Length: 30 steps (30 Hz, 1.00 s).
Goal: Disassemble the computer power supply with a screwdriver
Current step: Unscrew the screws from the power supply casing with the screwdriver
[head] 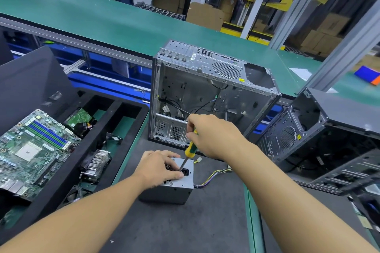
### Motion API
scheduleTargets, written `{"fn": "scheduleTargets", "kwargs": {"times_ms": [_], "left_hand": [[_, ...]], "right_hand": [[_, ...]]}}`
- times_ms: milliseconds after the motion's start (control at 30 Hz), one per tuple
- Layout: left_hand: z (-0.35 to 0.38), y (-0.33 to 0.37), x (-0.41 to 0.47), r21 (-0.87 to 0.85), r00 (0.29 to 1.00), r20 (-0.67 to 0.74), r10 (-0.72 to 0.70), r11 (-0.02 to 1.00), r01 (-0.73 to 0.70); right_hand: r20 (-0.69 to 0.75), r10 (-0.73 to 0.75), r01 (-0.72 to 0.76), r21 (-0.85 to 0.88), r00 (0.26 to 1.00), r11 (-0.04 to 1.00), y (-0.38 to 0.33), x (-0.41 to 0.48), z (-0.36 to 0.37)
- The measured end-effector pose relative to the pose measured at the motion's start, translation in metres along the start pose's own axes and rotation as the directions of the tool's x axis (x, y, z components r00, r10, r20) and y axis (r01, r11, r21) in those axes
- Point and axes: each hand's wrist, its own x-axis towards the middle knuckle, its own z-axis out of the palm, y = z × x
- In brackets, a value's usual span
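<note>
Mid-surface, toward the far edge: left hand (158, 167) is steadying power supply (170, 191); right hand (211, 133) is gripping screwdriver (190, 147). Advisable: seating tip fully, pressing while turning.

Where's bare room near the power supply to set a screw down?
Bare dark mat on the near side of the power supply; also the green belt behind the open case. Crowded: the tray on the left with the motherboard, and the wires and second case on the right.

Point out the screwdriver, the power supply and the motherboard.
screwdriver (190, 147), head view, on its yellow-green handle.
power supply (170, 192), head view, on its grey side wall.
motherboard (27, 151), head view, on its white socket.
</note>
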Motion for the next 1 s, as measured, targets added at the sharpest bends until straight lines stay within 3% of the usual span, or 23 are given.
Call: {"fn": "scheduleTargets", "kwargs": {"times_ms": [100,233,333,467,767,1000], "left_hand": [[-0.001,0.003,-0.001,-0.107,0.999,-0.029,-0.016,0.994,0.013],[-0.008,0.002,0.001,-0.474,0.98,-0.139,-0.144,0.878,0.061],[-0.018,-0.007,-0.006,-0.566,0.95,-0.236,-0.204,0.824,0.036],[-0.036,-0.029,-0.02,-0.747,0.869,-0.331,-0.368,0.665,-0.003],[-0.085,-0.111,-0.082,-0.819,0.723,-0.27,-0.636,0.547,0.174],[-0.118,-0.151,-0.141,-0.768,0.614,-0.325,-0.719,0.579,0.272]], "right_hand": [[-0.102,-0.001,-0.001,-0.012,0.995,1.0,0.006,0.0,-0.004],[-0.228,-0.028,0.027,-0.01,0.973,1.0,0.008,0.002,-0.008],[-0.203,-0.046,0.05,0.017,0.978,0.999,0.0,0.006,-0.003],[-0.147,-0.106,0.117,0.065,0.983,0.991,-0.022,0.016,0.008],[-0.088,-0.314,0.317,0.025,0.945,0.948,-0.09,0.05,0.017],[-0.105,-0.468,0.472,0.017,0.877,0.881,-0.159,0.072,0.022]]}}
